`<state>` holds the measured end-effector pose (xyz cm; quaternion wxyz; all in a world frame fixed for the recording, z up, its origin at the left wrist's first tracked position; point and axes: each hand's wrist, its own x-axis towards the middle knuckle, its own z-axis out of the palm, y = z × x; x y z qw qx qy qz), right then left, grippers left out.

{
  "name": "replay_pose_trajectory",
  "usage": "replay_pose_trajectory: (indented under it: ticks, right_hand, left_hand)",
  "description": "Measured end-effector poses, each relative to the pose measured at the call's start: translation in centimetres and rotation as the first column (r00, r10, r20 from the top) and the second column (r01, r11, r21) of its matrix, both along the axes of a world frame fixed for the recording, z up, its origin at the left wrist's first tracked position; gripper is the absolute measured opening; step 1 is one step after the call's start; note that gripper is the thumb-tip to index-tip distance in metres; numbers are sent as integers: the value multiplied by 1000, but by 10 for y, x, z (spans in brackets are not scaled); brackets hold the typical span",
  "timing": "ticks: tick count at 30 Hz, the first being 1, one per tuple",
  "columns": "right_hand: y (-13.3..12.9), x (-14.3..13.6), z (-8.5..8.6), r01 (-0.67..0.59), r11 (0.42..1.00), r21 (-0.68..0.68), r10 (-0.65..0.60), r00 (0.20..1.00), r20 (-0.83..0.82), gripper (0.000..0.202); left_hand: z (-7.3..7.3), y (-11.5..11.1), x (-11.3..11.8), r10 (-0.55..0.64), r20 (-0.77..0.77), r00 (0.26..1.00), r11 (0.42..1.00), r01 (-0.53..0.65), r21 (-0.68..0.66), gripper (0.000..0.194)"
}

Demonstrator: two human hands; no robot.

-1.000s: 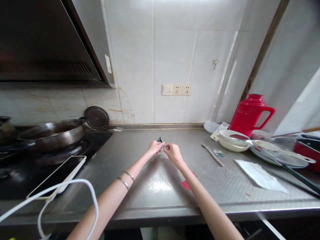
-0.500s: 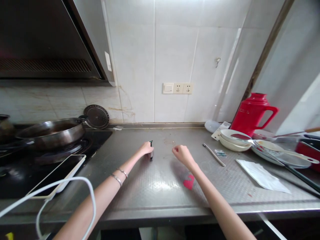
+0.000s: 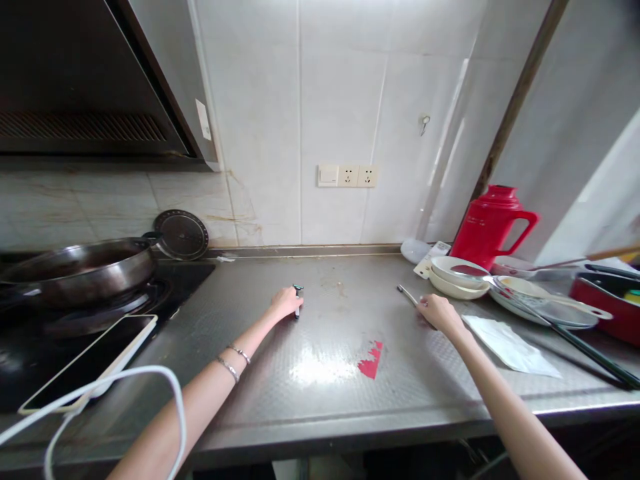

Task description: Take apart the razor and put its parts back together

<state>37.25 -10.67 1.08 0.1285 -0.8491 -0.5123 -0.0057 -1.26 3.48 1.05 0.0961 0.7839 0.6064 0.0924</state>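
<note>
While hands [image 3: 286,301] apart, bare counter [image 3: 330,347] between

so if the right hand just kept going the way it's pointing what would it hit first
Probably the thin metal rod lying on the counter: the right hand points up and left and seems already at its near end. Past that, the line runs toward the back wall; depth is hard to judge.

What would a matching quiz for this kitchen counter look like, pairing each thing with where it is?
Things:
1. red plastic jug
2. small dark pen-like tool
3. white-edged phone
4. thin metal stick

Places:
A. on the stove, cable attached
B. at the left hand
C. by the wall, behind white bowls
D. at the right hand

Pairs: 1-C, 2-B, 3-A, 4-D
</note>
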Motion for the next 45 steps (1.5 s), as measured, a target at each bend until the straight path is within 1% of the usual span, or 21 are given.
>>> replay_pose_trajectory:
  ticks: [5,10,14,18,20,22,25,27,31,35,39,42,45]
  right_hand:
    - [4,5,-8,1,1000,-20,-1,1000,-19,22]
    - [8,10,-14,19,1000,-17,-20,999,-29,20]
    - [7,8,-12,11,1000,-17,-12,1000,-24,17]
    - [6,-6,-4,2,1000,2,-2,999,-38,18]
    - [8,-20,1,-30,999,35,33,997,-74,18]
    - [13,-41,6,-75,994,79,83,991,-105,20]
    - [23,-83,12,-113,985,129,133,978,-161,21]
    - [32,-117,15,-180,974,137,205,958,-202,20]
    - [49,-183,12,-309,938,158,337,919,-203,20]
    - [61,-233,6,-392,908,148,414,895,-166,16]
    - [67,-261,3,-400,912,92,410,895,-175,17]
    - [69,-269,2,-401,914,61,405,897,-178,19]
    - [68,-270,3,-422,906,28,420,890,-175,20]
  left_hand:
    - [0,-3,-2,-18,-43,999,999,20,42,32]
    - [0,-2,-6,-28,-49,998,999,30,33,33]
    - [1,-4,-9,-50,-52,997,998,51,24,35]
    - [3,-7,-8,-49,-58,997,999,50,21,35]
    - [4,-9,-8,-50,-60,997,998,51,22,36]
    - [5,-9,-7,-52,-61,997,998,53,22,36]
    - [6,-9,-6,-48,-63,997,999,50,22,36]
    - [5,-8,-4,-45,-64,997,999,46,21,36]
    - [3,-8,-2,-37,-70,997,999,39,24,36]
    - [1,-9,-1,-19,-77,997,999,21,35,37]
    - [2,-13,-1,5,-92,996,999,-2,37,37]
    - [4,-17,-1,26,-106,994,999,-22,31,36]
    - [6,-20,-1,42,-96,994,999,-41,15,35]
